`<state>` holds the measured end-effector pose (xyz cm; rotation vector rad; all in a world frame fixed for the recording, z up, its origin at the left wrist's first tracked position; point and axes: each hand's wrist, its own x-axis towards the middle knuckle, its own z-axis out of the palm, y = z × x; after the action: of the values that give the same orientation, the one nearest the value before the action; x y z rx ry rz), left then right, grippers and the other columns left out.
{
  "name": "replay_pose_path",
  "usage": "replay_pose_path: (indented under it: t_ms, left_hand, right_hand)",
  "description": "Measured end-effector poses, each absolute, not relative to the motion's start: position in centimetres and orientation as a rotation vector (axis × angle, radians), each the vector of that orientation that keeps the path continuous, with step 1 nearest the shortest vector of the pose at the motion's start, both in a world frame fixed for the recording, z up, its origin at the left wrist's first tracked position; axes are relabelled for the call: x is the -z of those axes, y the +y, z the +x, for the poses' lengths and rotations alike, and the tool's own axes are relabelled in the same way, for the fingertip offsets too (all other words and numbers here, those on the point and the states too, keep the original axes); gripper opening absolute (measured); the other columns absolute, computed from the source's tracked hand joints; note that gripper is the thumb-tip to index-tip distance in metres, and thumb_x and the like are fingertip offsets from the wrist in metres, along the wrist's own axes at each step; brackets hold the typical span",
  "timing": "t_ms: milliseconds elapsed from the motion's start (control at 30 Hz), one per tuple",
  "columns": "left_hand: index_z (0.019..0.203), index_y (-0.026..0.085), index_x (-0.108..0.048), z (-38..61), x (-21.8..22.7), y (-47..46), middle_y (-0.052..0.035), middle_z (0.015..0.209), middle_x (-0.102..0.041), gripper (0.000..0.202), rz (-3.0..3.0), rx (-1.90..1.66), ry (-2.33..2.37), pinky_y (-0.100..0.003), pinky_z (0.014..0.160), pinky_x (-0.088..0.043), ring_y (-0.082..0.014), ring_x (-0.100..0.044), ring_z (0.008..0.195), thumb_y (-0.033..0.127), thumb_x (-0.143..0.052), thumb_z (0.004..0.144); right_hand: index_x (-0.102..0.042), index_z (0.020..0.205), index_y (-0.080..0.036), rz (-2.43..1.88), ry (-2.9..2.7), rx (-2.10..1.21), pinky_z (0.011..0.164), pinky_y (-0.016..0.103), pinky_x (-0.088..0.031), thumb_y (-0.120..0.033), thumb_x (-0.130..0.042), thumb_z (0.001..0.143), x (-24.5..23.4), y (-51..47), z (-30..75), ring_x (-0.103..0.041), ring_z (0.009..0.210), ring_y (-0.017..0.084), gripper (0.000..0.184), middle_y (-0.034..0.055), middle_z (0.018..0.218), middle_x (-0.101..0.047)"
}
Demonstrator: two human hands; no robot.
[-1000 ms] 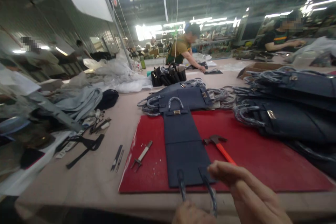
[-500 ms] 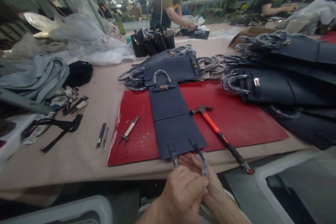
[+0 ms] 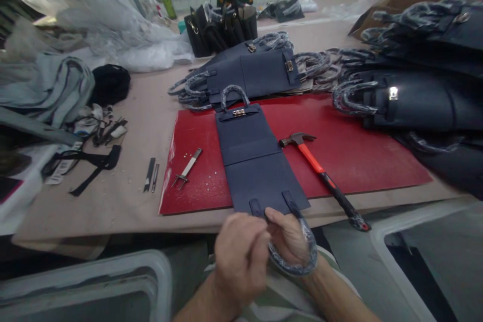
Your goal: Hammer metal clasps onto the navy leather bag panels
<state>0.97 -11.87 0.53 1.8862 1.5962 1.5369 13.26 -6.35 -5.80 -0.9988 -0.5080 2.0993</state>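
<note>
One dark-blue bag piece (image 3: 260,176) to take as landmark, laid flat on a red board (image 3: 362,161), lower end about level with the board's near edge. Just below the bag piece, passed through its near handle (image 3: 315,251), the right hand (image 3: 290,234), palm upward, thumb extended, fingers partly hidden; impossible to make out whether gripping anything. Also below the bag piece, slightly farther left, the left hand (image 3: 241,254), curled and blurred beside the near handle; likewise impossible to make out whether closed on it. Likeliest trouble, by judgement: tearing of the handle film (image 3: 294,270) if picked at roughly, or straining of the handle tab (image 3: 289,200) if tugged sharply; sliding of the bag piece, too, with no clamp or weight seen on it. Just right of the bag piece, a hammer (image 3: 312,159), butt jutting past the edge of the surface (image 3: 139,211), so easily knocked off by the right forearm (image 3: 335,287). Near the bag piece's left edge, a forked metal tool (image 3: 191,163), with scratching possible if nudged across. For writing: near the bag piece's top, a metal clasp (image 3: 239,112) without legible marking; well left of the bag piece, a white label (image 3: 56,176) with dark characters, too blurred to read.
</note>
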Motion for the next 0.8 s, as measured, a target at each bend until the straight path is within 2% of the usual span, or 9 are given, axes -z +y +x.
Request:
replay_pose_path:
  t_ms: [67, 100, 200, 300, 367, 467, 600, 800]
  left_hand:
    - [0.102, 0.019, -0.067, -1.0, 0.0, -11.1, -0.0064, 0.092, -0.073, 0.014, 1.433, -1.476, 2.004, -0.029, 0.079, -0.054, -0.0185, -0.069, 0.084, 0.026, -0.057, 0.095]
    - [0.099, 0.019, -0.067, -2.0, 0.3, -10.5, -0.006, 0.089, -0.072, 0.019, 1.198, -1.4, 2.088, -0.028, 0.072, -0.054, -0.0184, -0.069, 0.079, 0.035, -0.059, 0.094]
    - [0.081, 0.017, -0.063, -3.9, 1.5, -8.5, -0.0024, 0.063, -0.064, 0.044, 0.795, -1.178, 1.899, -0.023, 0.048, -0.045, -0.0151, -0.06, 0.054, 0.061, -0.06, 0.087]
    - [0.065, 0.018, -0.053, -4.2, 2.4, -7.1, 0.0025, 0.045, -0.05, 0.057, 0.627, -1.093, 1.655, -0.019, 0.034, -0.031, -0.011, -0.046, 0.038, 0.074, -0.063, 0.075]
    - [0.065, 0.018, -0.052, -3.7, 2.7, -6.6, 0.0034, 0.044, -0.049, 0.059, 0.554, -1.093, 1.569, -0.018, 0.032, -0.029, -0.0098, -0.043, 0.035, 0.075, -0.069, 0.067]
    - [0.067, 0.017, -0.054, -2.9, 2.9, -6.6, 0.0034, 0.044, -0.05, 0.06, 0.494, -1.086, 1.484, -0.017, 0.032, -0.029, -0.0083, -0.043, 0.034, 0.073, -0.075, 0.061]
    - [0.064, 0.017, -0.052, -2.6, 2.7, -6.8, 0.0032, 0.041, -0.048, 0.061, 0.419, -1.066, 1.479, -0.016, 0.03, -0.026, -0.0071, -0.041, 0.032, 0.072, -0.077, 0.057]
    - [0.059, 0.019, -0.048, -2.3, 2.1, -6.6, 0.004, 0.036, -0.044, 0.057, 0.245, -1.07, 1.377, -0.017, 0.027, -0.022, -0.0075, -0.036, 0.027, 0.065, -0.082, 0.052]
  right_hand:
    - [-0.075, 0.079, -0.019, -0.907, -0.479, -2.057, 0.08, 0.039, -0.055, -0.037, -0.082, 0.074, 5.7, -6.6, 13.1, -0.069, 0.081, 0.023, 0.021, 0.0066, 0.081, -0.075]
    - [-0.076, 0.081, -0.02, -0.888, -0.48, -2.048, 0.083, 0.041, -0.055, -0.036, -0.081, 0.075, 5.7, -6.7, 13.0, -0.07, 0.086, 0.025, 0.019, 0.0072, 0.084, -0.076]
    - [-0.078, 0.084, -0.023, -0.859, -0.487, -2.061, 0.092, 0.048, -0.053, -0.036, -0.08, 0.077, 5.7, -6.8, 12.9, -0.07, 0.096, 0.029, 0.015, 0.0074, 0.085, -0.077]
    - [-0.078, 0.092, -0.022, -0.832, -0.484, -2.07, 0.098, 0.049, -0.05, -0.035, -0.08, 0.077, 5.7, -6.9, 12.8, -0.068, 0.104, 0.03, 0.02, 0.0081, 0.093, -0.077]
    - [-0.077, 0.096, -0.02, -0.837, -0.501, -2.111, 0.096, 0.047, -0.051, -0.039, -0.08, 0.077, 5.7, -6.9, 12.8, -0.068, 0.104, 0.029, 0.027, 0.0091, 0.098, -0.076]
    - [-0.076, 0.102, -0.017, -0.838, -0.579, -2.195, 0.084, 0.042, -0.055, -0.044, -0.08, 0.075, 5.5, -6.9, 12.8, -0.069, 0.094, 0.027, 0.038, 0.0099, 0.102, -0.076]
    - [-0.072, 0.112, -0.016, -0.885, -0.668, -2.159, 0.07, 0.035, -0.054, -0.038, -0.082, 0.073, 4.9, -6.8, 12.7, -0.069, 0.083, 0.024, 0.046, 0.0091, 0.099, -0.075]
    - [-0.072, 0.11, -0.017, -0.863, -0.601, -2.126, 0.091, 0.041, -0.053, -0.031, -0.088, 0.064, 4.3, -6.6, 12.6, -0.068, 0.094, 0.025, 0.05, 0.0058, 0.091, -0.075]
